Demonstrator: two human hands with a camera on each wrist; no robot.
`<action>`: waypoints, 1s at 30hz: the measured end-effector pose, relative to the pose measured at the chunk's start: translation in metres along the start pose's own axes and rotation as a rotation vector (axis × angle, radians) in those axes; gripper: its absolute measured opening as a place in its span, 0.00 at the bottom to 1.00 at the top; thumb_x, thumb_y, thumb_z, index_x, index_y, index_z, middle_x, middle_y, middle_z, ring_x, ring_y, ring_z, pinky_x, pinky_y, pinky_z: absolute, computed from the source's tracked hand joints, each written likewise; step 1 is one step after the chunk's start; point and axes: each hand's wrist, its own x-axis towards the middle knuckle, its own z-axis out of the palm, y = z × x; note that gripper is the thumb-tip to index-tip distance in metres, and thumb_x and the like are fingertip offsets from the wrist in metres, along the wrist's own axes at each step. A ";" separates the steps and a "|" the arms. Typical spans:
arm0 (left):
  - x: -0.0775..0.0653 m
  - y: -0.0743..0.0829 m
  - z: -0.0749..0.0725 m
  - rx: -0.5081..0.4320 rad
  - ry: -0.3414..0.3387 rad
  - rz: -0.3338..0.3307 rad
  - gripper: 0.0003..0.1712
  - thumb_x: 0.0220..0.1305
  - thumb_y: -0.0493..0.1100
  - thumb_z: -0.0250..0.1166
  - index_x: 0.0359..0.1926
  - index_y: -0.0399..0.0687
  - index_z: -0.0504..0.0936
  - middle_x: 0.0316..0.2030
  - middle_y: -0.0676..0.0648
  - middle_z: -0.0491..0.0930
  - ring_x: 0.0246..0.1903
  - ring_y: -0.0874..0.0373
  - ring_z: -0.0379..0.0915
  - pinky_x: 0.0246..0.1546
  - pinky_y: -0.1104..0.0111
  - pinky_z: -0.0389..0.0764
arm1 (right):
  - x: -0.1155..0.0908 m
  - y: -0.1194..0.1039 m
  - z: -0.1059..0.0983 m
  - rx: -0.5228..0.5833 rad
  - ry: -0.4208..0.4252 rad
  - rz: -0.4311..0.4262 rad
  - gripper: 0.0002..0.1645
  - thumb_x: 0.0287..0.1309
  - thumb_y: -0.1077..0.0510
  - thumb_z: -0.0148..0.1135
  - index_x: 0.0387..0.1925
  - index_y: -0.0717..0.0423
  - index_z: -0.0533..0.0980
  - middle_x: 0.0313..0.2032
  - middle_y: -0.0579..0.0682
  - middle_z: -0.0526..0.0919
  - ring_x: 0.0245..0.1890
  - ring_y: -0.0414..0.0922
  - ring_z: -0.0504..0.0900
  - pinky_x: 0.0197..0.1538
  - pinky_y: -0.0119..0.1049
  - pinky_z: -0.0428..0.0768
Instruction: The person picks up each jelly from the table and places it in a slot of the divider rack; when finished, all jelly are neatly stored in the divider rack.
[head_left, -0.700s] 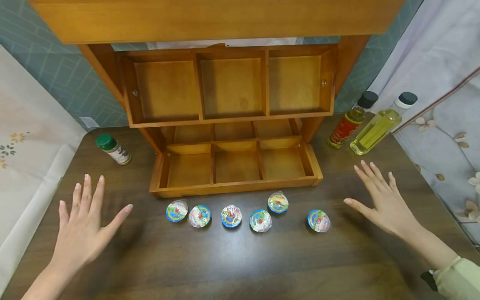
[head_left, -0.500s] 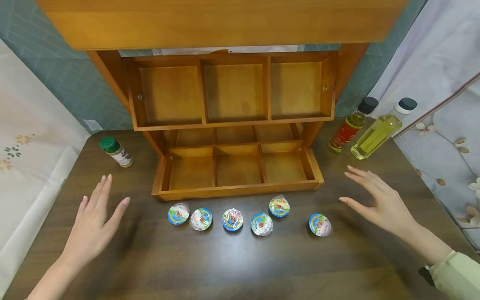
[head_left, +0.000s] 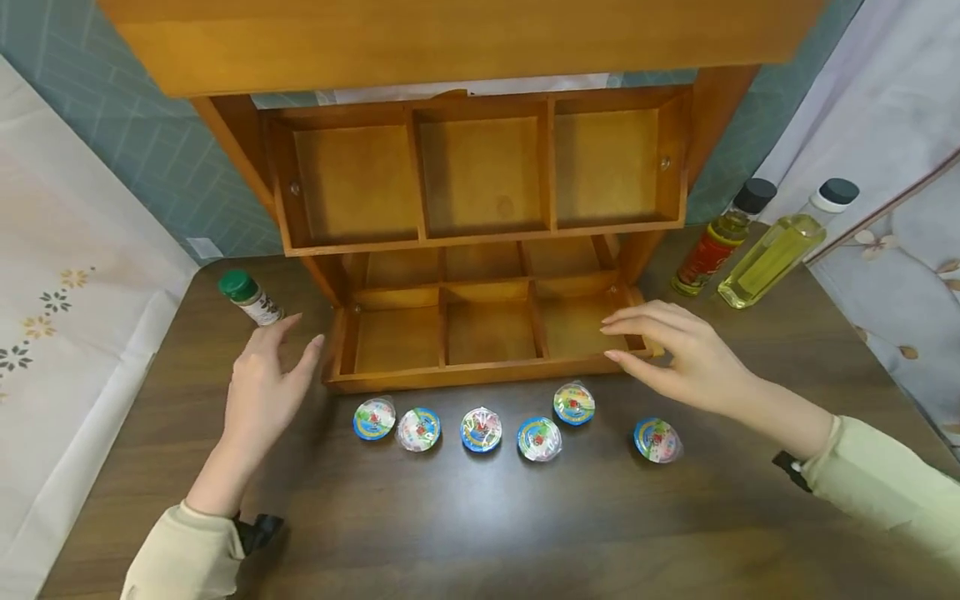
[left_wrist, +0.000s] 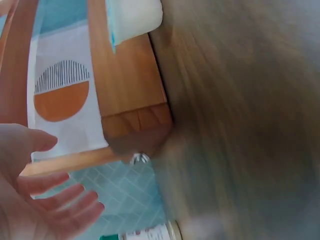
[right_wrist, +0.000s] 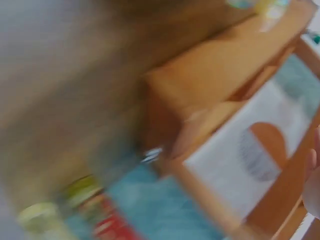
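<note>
My left hand [head_left: 258, 383] hovers with relaxed fingers by the left end of a wooden rack, its fingertips overlapping the base of a green-capped spice jar [head_left: 262, 307] in the head view. Over the right corner of the rack's lower tray [head_left: 480, 375] is my right hand [head_left: 690, 354], thumb and fingers apart with nothing between them. Several small jelly-type cups with printed lids, such as one cup [head_left: 481, 430] near the middle, lie in a loose row before the rack. In the left wrist view the left hand [left_wrist: 30, 200] is empty. Only part of the right hand [right_wrist: 314, 185] shows in the right wrist view.
The rack's tilted upper tray [head_left: 480, 237] has three bare compartments, like the lower one, and a wooden top board [head_left: 465, 50] overhangs both. A red-labelled bottle [head_left: 708, 254] and a clear oil bottle [head_left: 776, 254] stand at right. Patterned cloths hang at both sides.
Both hands have moved inward and forward to the rack, the left toward its left end, the right over its right corner. The cups stay put; the head view has shifted slightly.
</note>
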 end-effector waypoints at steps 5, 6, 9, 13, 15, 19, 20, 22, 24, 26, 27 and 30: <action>0.018 0.005 0.015 -0.108 -0.083 -0.082 0.33 0.65 0.55 0.55 0.63 0.39 0.67 0.59 0.36 0.70 0.55 0.39 0.67 0.49 0.45 0.68 | 0.037 -0.019 0.024 0.101 -0.083 -0.003 0.18 0.55 0.52 0.66 0.46 0.55 0.79 0.47 0.49 0.81 0.49 0.45 0.77 0.56 0.30 0.68; 0.022 0.005 0.018 -0.145 -0.119 -0.104 0.34 0.65 0.56 0.55 0.64 0.38 0.66 0.60 0.36 0.69 0.56 0.39 0.67 0.51 0.46 0.68 | 0.043 -0.024 0.029 0.116 -0.115 0.014 0.19 0.53 0.54 0.68 0.47 0.54 0.79 0.48 0.48 0.80 0.51 0.45 0.77 0.57 0.32 0.68; 0.031 0.002 0.023 -0.269 -0.225 -0.180 0.37 0.65 0.56 0.56 0.67 0.39 0.60 0.63 0.36 0.65 0.59 0.39 0.64 0.54 0.48 0.67 | 0.056 -0.040 0.043 0.159 -0.223 0.078 0.24 0.51 0.57 0.69 0.52 0.51 0.76 0.53 0.46 0.77 0.55 0.42 0.74 0.58 0.36 0.70; 0.034 -0.004 0.024 -0.363 -0.298 -0.241 0.39 0.66 0.55 0.55 0.69 0.40 0.56 0.64 0.35 0.62 0.62 0.39 0.60 0.55 0.50 0.66 | 0.070 -0.059 0.062 0.234 -0.293 0.145 0.26 0.55 0.53 0.66 0.56 0.50 0.73 0.57 0.45 0.73 0.59 0.40 0.70 0.59 0.38 0.69; 0.033 -0.009 0.024 -0.372 -0.300 -0.242 0.37 0.66 0.54 0.55 0.69 0.40 0.56 0.64 0.35 0.61 0.62 0.39 0.59 0.55 0.53 0.67 | 0.076 -0.067 0.074 0.284 -0.284 0.162 0.27 0.56 0.53 0.66 0.57 0.51 0.72 0.58 0.45 0.73 0.59 0.39 0.69 0.60 0.37 0.68; 0.030 -0.014 0.022 -0.366 -0.352 -0.231 0.39 0.68 0.51 0.54 0.71 0.39 0.51 0.65 0.33 0.59 0.62 0.40 0.58 0.52 0.61 0.68 | 0.085 -0.086 0.097 0.347 -0.293 0.180 0.28 0.56 0.54 0.66 0.58 0.51 0.71 0.58 0.46 0.73 0.59 0.38 0.70 0.60 0.34 0.67; 0.031 -0.015 0.022 -0.367 -0.373 -0.227 0.39 0.68 0.51 0.54 0.72 0.39 0.49 0.65 0.32 0.58 0.63 0.39 0.57 0.53 0.61 0.69 | 0.087 -0.090 0.102 0.343 -0.313 0.178 0.28 0.56 0.54 0.66 0.59 0.51 0.71 0.58 0.46 0.72 0.59 0.38 0.69 0.60 0.34 0.67; 0.032 -0.017 0.022 -0.369 -0.409 -0.223 0.40 0.69 0.50 0.53 0.72 0.39 0.45 0.66 0.30 0.55 0.64 0.37 0.54 0.55 0.56 0.68 | 0.092 -0.098 0.112 0.315 -0.366 0.182 0.29 0.56 0.53 0.65 0.59 0.49 0.70 0.59 0.44 0.72 0.60 0.37 0.68 0.61 0.36 0.65; 0.033 -0.018 0.023 -0.372 -0.425 -0.218 0.41 0.69 0.50 0.52 0.72 0.39 0.43 0.67 0.30 0.52 0.64 0.36 0.52 0.58 0.48 0.63 | 0.097 -0.105 0.122 0.261 -0.428 0.194 0.30 0.57 0.50 0.64 0.61 0.47 0.69 0.59 0.42 0.71 0.61 0.37 0.66 0.62 0.37 0.65; 0.034 -0.020 0.023 -0.376 -0.433 -0.220 0.41 0.69 0.50 0.52 0.73 0.40 0.43 0.68 0.31 0.51 0.65 0.35 0.52 0.59 0.46 0.61 | 0.102 -0.111 0.135 0.221 -0.473 0.222 0.30 0.57 0.49 0.64 0.61 0.45 0.69 0.59 0.40 0.71 0.61 0.36 0.67 0.62 0.37 0.65; 0.035 -0.020 0.024 -0.378 -0.440 -0.226 0.41 0.69 0.51 0.53 0.73 0.41 0.43 0.68 0.31 0.51 0.65 0.35 0.51 0.59 0.46 0.61 | 0.105 -0.113 0.142 0.208 -0.494 0.247 0.29 0.57 0.48 0.64 0.60 0.45 0.69 0.58 0.40 0.72 0.60 0.36 0.68 0.61 0.36 0.66; 0.036 -0.022 0.026 -0.388 -0.470 -0.241 0.42 0.69 0.52 0.53 0.73 0.43 0.43 0.69 0.33 0.50 0.66 0.36 0.50 0.60 0.46 0.59 | 0.109 -0.120 0.161 0.186 -0.533 0.324 0.29 0.56 0.47 0.65 0.59 0.44 0.71 0.56 0.39 0.74 0.57 0.36 0.72 0.57 0.32 0.70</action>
